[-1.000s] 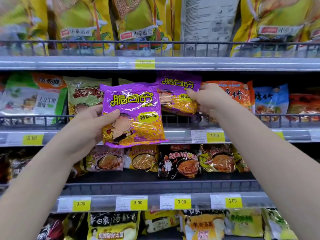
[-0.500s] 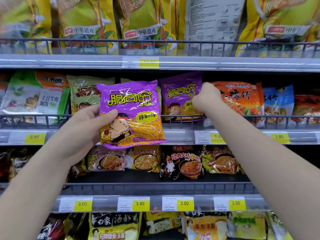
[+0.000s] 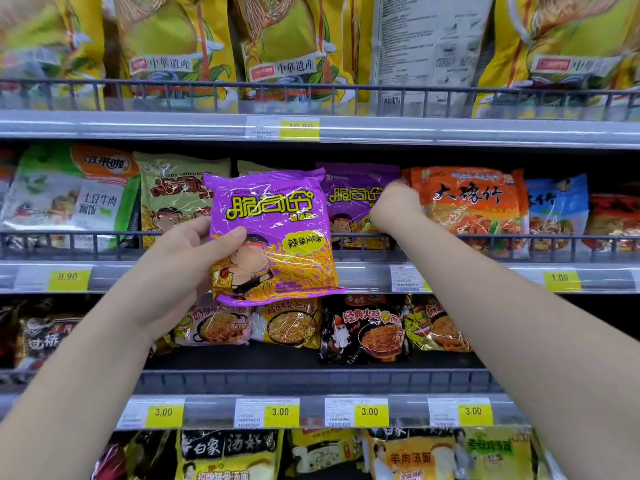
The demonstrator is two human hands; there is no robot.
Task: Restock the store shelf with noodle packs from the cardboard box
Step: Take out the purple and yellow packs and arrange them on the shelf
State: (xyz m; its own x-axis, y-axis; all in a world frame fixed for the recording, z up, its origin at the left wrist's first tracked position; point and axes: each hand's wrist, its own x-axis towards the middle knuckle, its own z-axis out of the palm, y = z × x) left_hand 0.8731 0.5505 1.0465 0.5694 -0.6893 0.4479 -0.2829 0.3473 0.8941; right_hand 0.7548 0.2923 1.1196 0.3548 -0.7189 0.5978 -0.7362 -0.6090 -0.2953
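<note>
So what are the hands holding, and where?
The left hand grips a purple noodle pack by its left edge. The right hand is at the shelved purple pack; its grip cannot be told.

Large yellow bags point(image 3: 173, 46) fill the top row behind a wire rail point(image 3: 311, 95); one grey bag point(image 3: 426, 46) shows small print. In the middle row an orange pack point(image 3: 474, 206) stands just left of a blue pack point(image 3: 557, 209), with a green-and-white pack point(image 3: 69, 199) far left. Yellow price tags read 9.90 point(image 3: 67, 277) and 1.00 point(image 3: 561, 278). Lower down, a black pack point(image 3: 363, 330) stands beside a yellow pack point(image 3: 291, 323), above four tags marked 3.00 point(image 3: 280, 412)
</note>
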